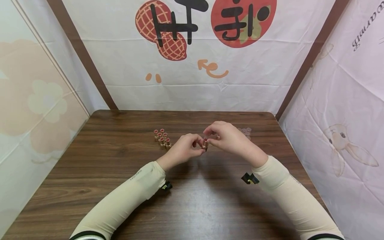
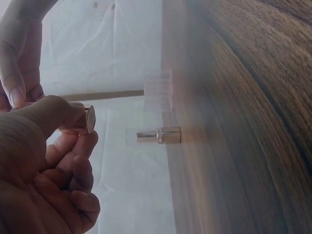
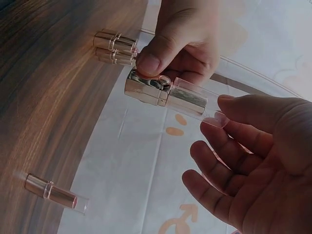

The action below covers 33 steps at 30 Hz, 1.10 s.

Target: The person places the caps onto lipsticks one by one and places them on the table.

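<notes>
My left hand (image 1: 184, 148) grips a gold lipstick tube (image 3: 146, 90) by its base, with the thumb pressed along its side. A clear cap (image 3: 219, 116) surrounds the tube's upper part, and my right hand (image 1: 229, 138) pinches the cap's far end between thumb and fingers. In the head view the held lipstick (image 1: 205, 144) stands roughly upright between the two hands, above the table. Most of it is covered by my left hand (image 2: 44, 146) in the left wrist view, where only the base end shows.
Several uncapped gold lipsticks (image 1: 162, 139) with red tips stand left of the hands on the wooden table (image 1: 120, 160). One capped lipstick (image 2: 168, 135) stands alone beyond the hands. Several clear caps (image 1: 246, 131) are grouped to the right, partly behind the right hand.
</notes>
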Each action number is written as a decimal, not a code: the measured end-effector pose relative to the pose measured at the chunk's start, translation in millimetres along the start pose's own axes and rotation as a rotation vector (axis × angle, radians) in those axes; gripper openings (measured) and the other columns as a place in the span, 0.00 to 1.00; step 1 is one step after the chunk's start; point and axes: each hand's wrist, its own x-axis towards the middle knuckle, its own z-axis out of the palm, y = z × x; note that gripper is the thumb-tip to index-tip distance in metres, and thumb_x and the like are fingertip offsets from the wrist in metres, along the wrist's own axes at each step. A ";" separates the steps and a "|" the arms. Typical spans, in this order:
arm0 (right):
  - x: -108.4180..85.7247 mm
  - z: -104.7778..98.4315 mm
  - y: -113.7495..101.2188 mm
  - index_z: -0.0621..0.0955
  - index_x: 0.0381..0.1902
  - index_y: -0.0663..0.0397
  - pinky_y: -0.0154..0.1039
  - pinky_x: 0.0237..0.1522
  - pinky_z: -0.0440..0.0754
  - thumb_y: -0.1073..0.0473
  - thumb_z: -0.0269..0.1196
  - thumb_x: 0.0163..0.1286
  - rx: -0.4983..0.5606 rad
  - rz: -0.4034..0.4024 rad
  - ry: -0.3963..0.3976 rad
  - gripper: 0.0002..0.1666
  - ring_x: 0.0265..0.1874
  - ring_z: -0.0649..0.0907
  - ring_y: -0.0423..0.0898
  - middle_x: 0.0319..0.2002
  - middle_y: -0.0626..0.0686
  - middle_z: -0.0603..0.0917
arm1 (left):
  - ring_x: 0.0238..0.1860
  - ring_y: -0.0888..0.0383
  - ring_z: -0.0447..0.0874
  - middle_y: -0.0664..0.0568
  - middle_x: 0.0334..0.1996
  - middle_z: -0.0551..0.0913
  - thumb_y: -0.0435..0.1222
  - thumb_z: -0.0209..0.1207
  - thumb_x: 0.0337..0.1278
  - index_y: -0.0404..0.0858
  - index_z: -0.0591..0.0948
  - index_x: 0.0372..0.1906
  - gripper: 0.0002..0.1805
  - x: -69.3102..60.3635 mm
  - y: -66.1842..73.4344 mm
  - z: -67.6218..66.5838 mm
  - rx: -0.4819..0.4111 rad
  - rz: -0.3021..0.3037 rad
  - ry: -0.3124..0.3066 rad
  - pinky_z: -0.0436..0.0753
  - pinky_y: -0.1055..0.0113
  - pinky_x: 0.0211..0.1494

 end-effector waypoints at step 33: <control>-7.3 2.4 9.8 0.84 0.55 0.50 0.44 0.44 0.86 0.55 0.72 0.68 0.124 0.008 0.056 0.19 0.47 0.85 0.46 0.50 0.46 0.84 | 0.37 0.57 0.76 0.55 0.34 0.84 0.40 0.71 0.56 0.46 0.83 0.39 0.09 3.8 1.0 1.4 0.024 0.018 0.050 0.74 0.63 0.44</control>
